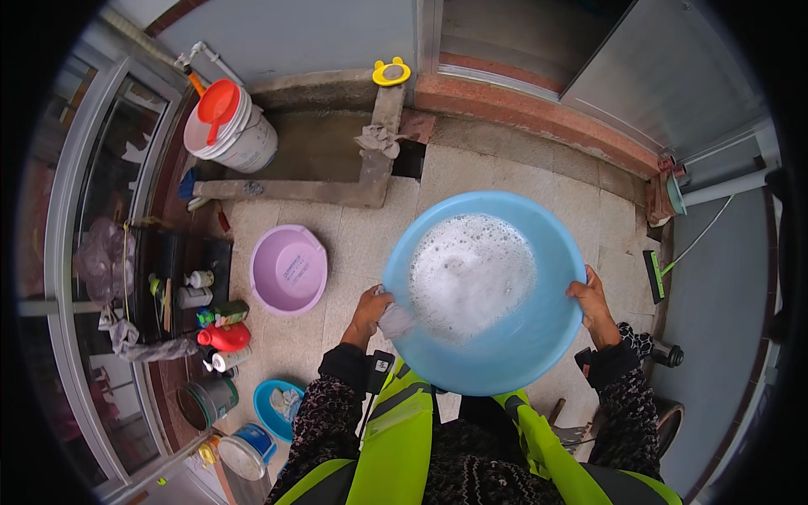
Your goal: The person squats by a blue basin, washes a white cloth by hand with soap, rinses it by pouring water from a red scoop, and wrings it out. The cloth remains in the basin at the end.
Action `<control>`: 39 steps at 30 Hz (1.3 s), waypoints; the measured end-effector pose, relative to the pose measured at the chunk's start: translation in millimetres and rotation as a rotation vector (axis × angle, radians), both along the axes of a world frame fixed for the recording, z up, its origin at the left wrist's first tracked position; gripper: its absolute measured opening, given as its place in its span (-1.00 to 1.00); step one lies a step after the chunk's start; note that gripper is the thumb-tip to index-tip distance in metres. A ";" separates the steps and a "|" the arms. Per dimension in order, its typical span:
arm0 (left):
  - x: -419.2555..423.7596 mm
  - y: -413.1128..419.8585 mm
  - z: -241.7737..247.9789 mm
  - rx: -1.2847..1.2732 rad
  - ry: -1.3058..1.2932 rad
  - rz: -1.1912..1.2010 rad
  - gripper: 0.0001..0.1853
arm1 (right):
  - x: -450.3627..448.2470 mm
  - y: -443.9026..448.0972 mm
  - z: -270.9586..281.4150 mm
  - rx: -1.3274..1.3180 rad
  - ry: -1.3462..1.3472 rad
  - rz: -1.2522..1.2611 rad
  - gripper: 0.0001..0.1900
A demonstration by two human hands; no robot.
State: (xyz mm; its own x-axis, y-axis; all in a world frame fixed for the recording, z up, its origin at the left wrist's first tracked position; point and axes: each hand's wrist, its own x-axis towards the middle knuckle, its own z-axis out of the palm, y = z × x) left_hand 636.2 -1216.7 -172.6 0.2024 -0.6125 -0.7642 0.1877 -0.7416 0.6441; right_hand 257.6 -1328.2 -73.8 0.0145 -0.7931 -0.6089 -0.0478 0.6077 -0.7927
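Note:
A large light-blue plastic basin point(549, 252) is held up in front of me, tilted, with white soapy foam point(470, 271) covering the liquid in it. My left hand point(370, 312) grips its left rim and a bunched greyish cloth point(396, 320) that hangs over the rim there. On the opposite side my right hand point(592, 299) clasps the rim, thumb on the inner side. A smaller purple plastic basin point(290, 270) stands on the tiled floor to the left of the blue one; nothing shows inside it but printed writing.
A concrete wash trough point(290, 189) holds a white bucket point(255, 142) with a red dipper point(218, 104). Bottles, including a red one point(232, 337), line the left side. A teal basin point(264, 404) with cloths stands lower left. A green squeegee point(656, 278) leans at the right wall.

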 end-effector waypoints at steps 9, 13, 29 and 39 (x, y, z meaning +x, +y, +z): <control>6.6 -156.8 -139.1 0.074 0.217 -0.017 -0.47 | 14.0 -177.4 -110.9 -0.091 0.057 0.063 -0.65; 8.2 -202.8 -199.8 0.000 0.216 0.091 -0.57 | 30.4 -262.8 -174.6 -0.118 0.025 0.178 -0.66; 28.4 -263.1 -375.4 -0.186 0.510 0.457 -0.75 | 132.9 -453.2 -324.5 -0.023 0.039 0.502 -0.70; 16.2 -265.5 -390.7 -0.261 0.862 0.478 -0.77 | 229.9 -461.2 -253.0 -0.139 0.110 0.639 -0.75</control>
